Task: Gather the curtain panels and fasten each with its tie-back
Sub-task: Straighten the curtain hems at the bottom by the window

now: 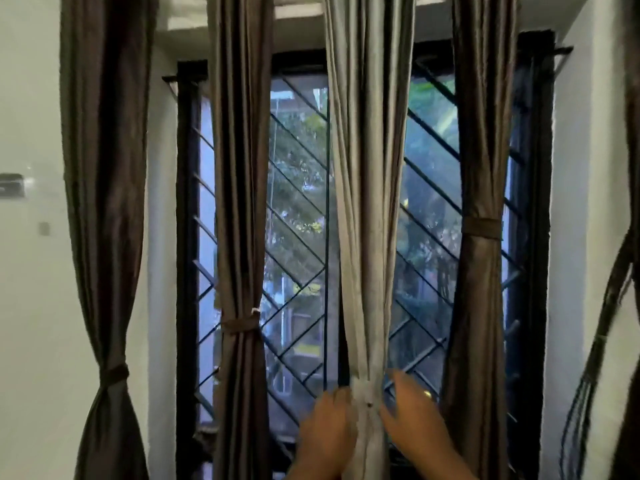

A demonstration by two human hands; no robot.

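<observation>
Four curtain panels hang before the barred window. The dark brown left panel (104, 202), the brown second panel (242, 202) and the brown fourth panel (481, 150) are each cinched by a matching tie-back (114, 374), (242, 323), (482, 229). The light grey third panel (367, 202) is gathered low, with a pale tie-back band (366, 393) around it. My left hand (329, 427) holds the panel's left side at the band, fingers curled in. My right hand (412, 414) is blurred just right of the band, fingers spread, thumb near the cloth.
The window's diagonal metal grille (298, 237) and dark frame (187, 237) sit behind the panels. White walls flank both sides, with a small fixture (12, 185) on the left wall. Dark strands (602, 341) hang at the right edge of view.
</observation>
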